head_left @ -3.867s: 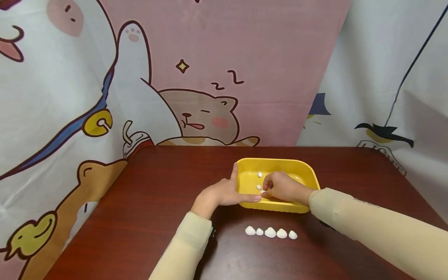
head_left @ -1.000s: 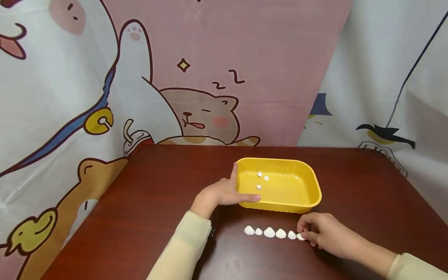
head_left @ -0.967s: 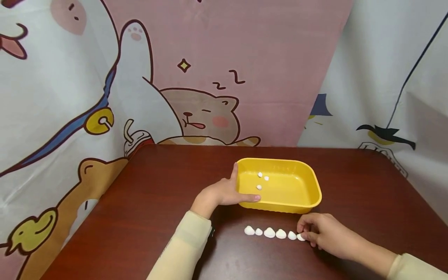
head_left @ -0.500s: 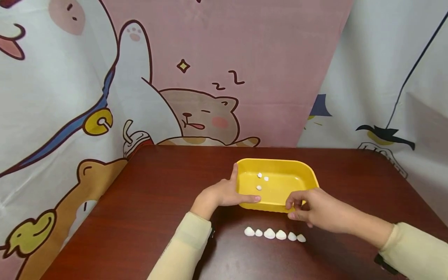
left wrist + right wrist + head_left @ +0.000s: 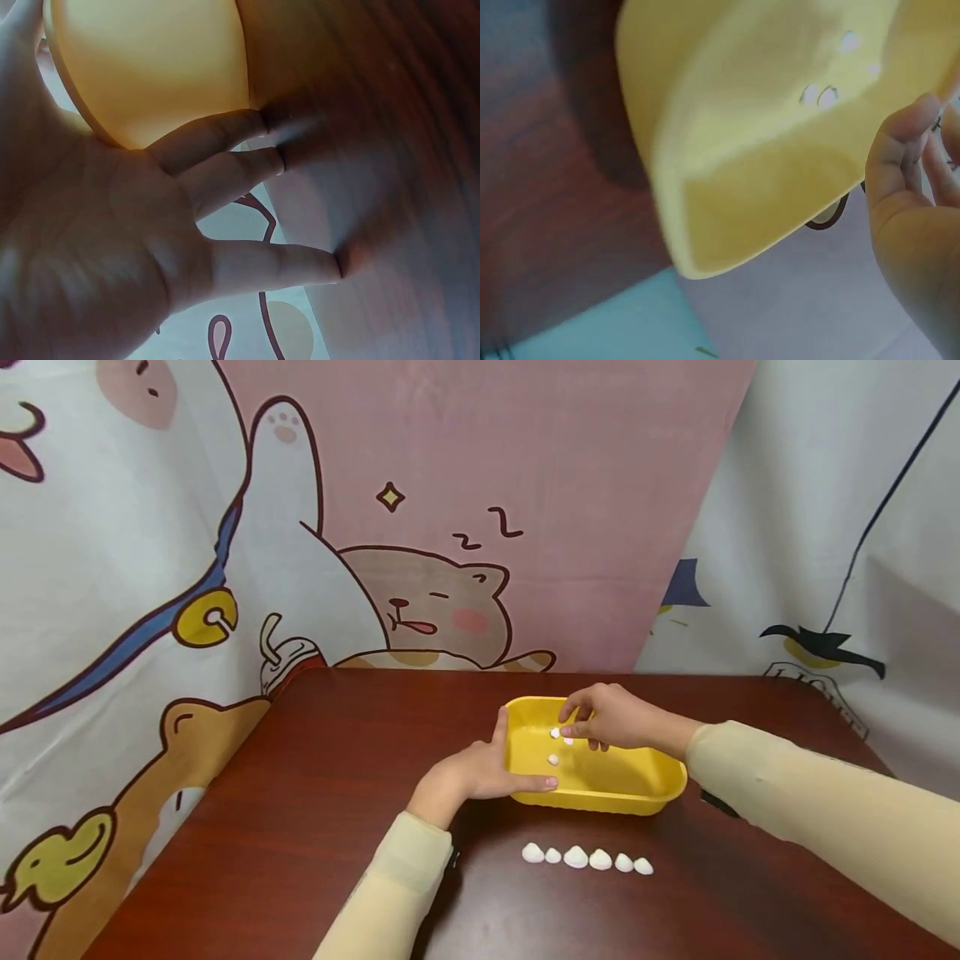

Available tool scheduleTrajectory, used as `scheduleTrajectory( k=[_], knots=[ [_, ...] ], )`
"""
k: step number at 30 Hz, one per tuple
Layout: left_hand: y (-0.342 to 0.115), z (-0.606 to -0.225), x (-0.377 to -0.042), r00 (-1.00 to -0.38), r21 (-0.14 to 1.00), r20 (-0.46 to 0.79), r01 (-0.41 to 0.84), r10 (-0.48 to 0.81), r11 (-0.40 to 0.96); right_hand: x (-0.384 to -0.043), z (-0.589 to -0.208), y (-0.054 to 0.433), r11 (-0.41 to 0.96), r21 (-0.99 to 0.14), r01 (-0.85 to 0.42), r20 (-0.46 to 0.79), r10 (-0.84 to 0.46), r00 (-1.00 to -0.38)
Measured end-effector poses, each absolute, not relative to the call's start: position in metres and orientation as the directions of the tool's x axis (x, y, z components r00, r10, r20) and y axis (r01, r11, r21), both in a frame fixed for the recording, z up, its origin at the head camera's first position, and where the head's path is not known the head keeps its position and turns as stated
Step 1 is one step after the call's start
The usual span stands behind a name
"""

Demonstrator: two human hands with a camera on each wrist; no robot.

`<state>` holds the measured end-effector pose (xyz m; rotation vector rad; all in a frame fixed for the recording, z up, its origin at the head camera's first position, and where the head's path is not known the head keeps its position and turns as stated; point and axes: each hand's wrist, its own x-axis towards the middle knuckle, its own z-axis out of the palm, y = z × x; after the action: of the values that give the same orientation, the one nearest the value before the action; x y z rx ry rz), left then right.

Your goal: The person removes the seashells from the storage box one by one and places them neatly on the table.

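Note:
A yellow plastic tub (image 5: 600, 800) sits on the table. My left hand (image 5: 476, 774) braces its left end, thumb stretched along the front rim and index finger up the end wall. In the left wrist view, the other fingers (image 5: 277, 266) are spread straight beside the tub. My right hand (image 5: 617, 717) hovers over the tub's back part, fingers loosely bent, thumb and index tip apart and holding nothing visible. Small white shells lie inside near the left end, one shell (image 5: 552, 760) towards the front, others close by the right thumb. In front, several white shells (image 5: 576, 857) form a row.
The dark red-brown wooden table (image 5: 337, 793) stretches around the tub on all sides. A cloth printed with cartoon animals (image 5: 450, 610) hangs behind the table's back edge and along its left side.
A white shell was taken from the tub and set at the right end of the row. The right hand then let go and moved back over the tub. The left hand stayed in place.

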<state>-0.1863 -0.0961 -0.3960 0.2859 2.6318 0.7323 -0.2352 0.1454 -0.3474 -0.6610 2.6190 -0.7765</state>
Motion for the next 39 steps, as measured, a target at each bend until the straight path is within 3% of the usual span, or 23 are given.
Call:
scheduleTrajectory(
  k=[11,19,30,35,39],
  knots=[
    [-0.097,-0.393,-0.187,-0.903,0.531,-0.311,0.095,0.298,0.842,-0.269,-0.374,0.116,0.790,-0.405,-0.460,-0.171,-0.560,-0.810],
    [-0.097,-0.395,-0.188,-0.902,0.540,-0.310,0.093,0.301,0.837,-0.267,-0.388,0.116,0.759,-0.304,-0.576,-0.055,-0.618,-0.785],
    [-0.097,-0.393,-0.191,-0.903,0.531,-0.305,0.101,0.301,0.841,-0.271,-0.393,0.106,0.748,-0.234,-0.621,-0.055,-0.648,-0.760],
    [-0.096,-0.394,-0.190,-0.903,0.542,-0.307,0.094,0.301,0.835,-0.273,-0.389,0.111,0.732,-0.297,-0.613,-0.051,-0.653,-0.756],
    [-0.096,-0.394,-0.188,-0.904,0.536,-0.312,0.087,0.293,0.840,-0.266,-0.368,0.117,0.754,-0.466,-0.463,-0.141,-0.580,-0.802]
  ],
)
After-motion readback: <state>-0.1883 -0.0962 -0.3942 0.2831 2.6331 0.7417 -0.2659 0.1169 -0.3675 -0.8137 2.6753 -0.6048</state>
